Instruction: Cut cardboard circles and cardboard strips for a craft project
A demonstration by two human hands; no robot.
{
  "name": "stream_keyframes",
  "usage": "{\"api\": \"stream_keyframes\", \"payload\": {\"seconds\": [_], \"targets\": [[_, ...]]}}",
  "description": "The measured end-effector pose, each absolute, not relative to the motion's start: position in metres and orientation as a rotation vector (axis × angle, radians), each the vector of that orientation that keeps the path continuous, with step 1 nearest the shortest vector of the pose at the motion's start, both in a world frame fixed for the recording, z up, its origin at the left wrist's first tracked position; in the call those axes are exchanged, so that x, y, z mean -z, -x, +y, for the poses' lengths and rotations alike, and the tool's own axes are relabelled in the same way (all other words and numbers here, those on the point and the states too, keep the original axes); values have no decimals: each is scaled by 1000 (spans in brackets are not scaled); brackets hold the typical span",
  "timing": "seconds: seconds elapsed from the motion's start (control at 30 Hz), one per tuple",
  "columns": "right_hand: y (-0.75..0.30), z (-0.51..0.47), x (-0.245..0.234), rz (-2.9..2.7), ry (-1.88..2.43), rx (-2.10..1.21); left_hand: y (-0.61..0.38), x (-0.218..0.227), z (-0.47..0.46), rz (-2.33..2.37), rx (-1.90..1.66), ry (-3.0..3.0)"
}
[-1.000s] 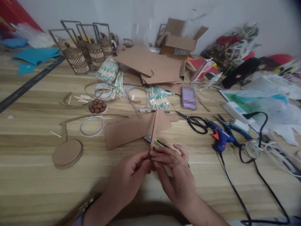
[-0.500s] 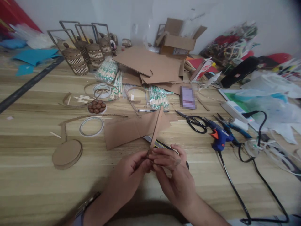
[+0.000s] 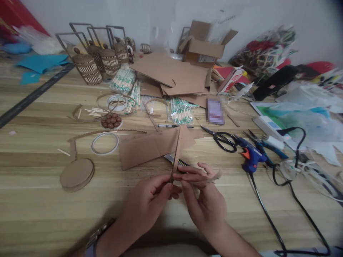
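My left hand (image 3: 152,196) pinches a narrow cardboard strip (image 3: 176,151) near its lower end, and the strip's long part points away from me, over the table. My right hand (image 3: 206,200) meets it at the pinch, thumb and fingers closed on the strip's other end, which sticks out to the right across the fingers. The exact grip between the fingertips is partly hidden. Just beyond my hands lies a flat cardboard piece (image 3: 142,150), and a utility knife (image 3: 169,158) is partly covered by the strip and my right hand.
Round cardboard discs (image 3: 77,175), a tape roll (image 3: 105,143) and a bowl of brown balls (image 3: 111,121) lie left. Scissors (image 3: 226,141), a blue glue gun (image 3: 250,157) with its cord, and pliers (image 3: 273,148) lie right. Cardboard sheets (image 3: 184,76) and handled baskets (image 3: 88,69) stand behind.
My right hand has shifted slightly right, and the strip's other end now shows beyond its fingers. The long part of the strip has swung a little left and more upright.
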State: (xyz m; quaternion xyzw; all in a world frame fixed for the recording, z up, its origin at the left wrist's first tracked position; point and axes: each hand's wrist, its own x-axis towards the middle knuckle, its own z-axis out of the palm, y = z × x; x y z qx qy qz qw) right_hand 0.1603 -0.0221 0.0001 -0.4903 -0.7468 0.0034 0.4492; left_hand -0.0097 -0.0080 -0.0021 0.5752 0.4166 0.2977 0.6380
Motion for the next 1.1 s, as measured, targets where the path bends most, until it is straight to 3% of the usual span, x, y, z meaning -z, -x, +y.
{"api": "stream_keyframes", "payload": {"seconds": [1.1], "targets": [[-155, -23, 7, -1894, 1196, 0, 13, 5, -5, 1048, -687, -1347]]}}
